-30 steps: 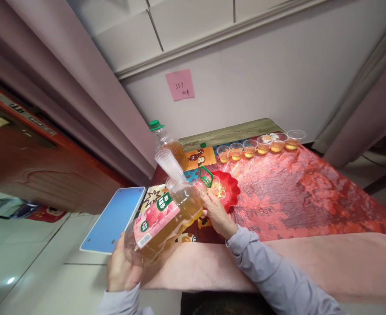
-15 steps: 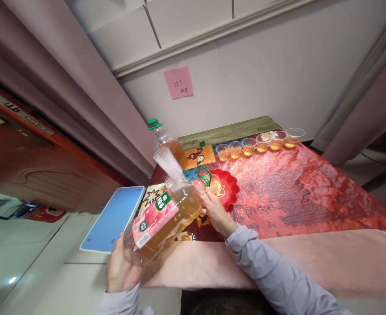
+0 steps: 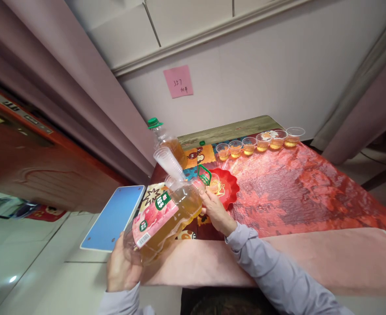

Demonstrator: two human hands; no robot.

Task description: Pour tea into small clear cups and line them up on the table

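A large clear juice bottle with a pink label and amber liquid is tilted, its mouth toward the upper right. My left hand grips it round the base. My right hand is closed on its neck, just below a green carry ring. Under the mouth, a clear plastic cup stands on a red scalloped plate, partly hidden by the bottle neck. Whether liquid is flowing I cannot make out. Behind the bottle leans a stack of clear cups.
Along the table's back stands a row of several cups holding amber liquid. A second juice bottle with a green top is at the back left, near a small green cap. A blue board juts out at left.
Almost nothing differs. Both hands hold the bottle at about the same tilt, and the view has shifted very slightly.
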